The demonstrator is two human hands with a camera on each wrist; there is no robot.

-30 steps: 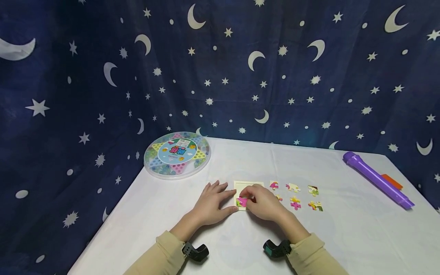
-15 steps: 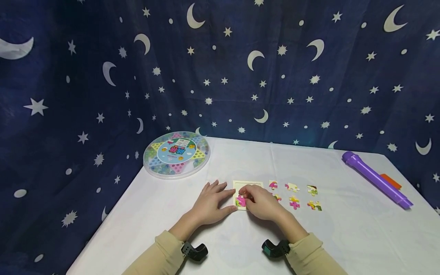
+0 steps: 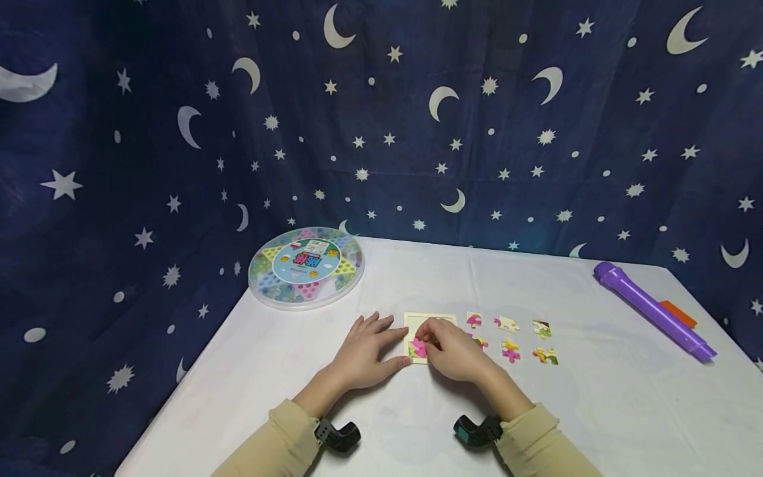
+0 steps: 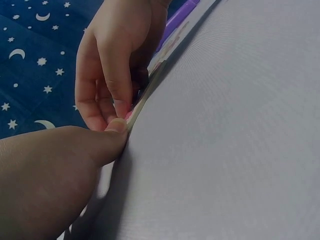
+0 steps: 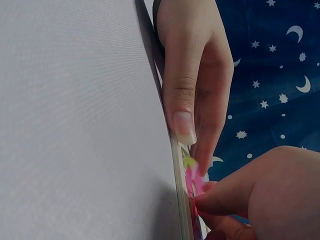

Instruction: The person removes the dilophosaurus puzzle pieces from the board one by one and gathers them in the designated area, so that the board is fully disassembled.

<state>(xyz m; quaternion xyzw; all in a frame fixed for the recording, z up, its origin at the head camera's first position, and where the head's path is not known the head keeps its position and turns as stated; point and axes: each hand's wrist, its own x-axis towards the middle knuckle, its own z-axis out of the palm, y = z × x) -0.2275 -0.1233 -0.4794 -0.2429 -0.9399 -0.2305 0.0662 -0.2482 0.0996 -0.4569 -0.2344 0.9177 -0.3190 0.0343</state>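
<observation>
My left hand (image 3: 365,354) lies with fingers spread at the left side of a cream puzzle frame (image 3: 430,315), its thumb at the lower left corner. In the right wrist view that thumb rests right on the frame's edge. My right hand (image 3: 456,350) reaches over the frame from the right and pinches a pink and green jigsaw piece (image 5: 198,179) between thumb and fingers. This piece is slightly tilted in the frame's lower left corner. My right fingers hide part of it and much of the frame's inside.
Several loose jigsaw pieces (image 3: 510,351) lie in two rows right of the frame. A round Chinese checkers box (image 3: 306,291) stands at the back left. On the right lies a purple tube (image 3: 652,310) beside a flat orange thing (image 3: 679,314). A starry curtain (image 3: 405,119) rises behind the table.
The pink piece has turned slightly under my right fingers, within the same corner of the frame. Both hands stay at nearly the same spots.
</observation>
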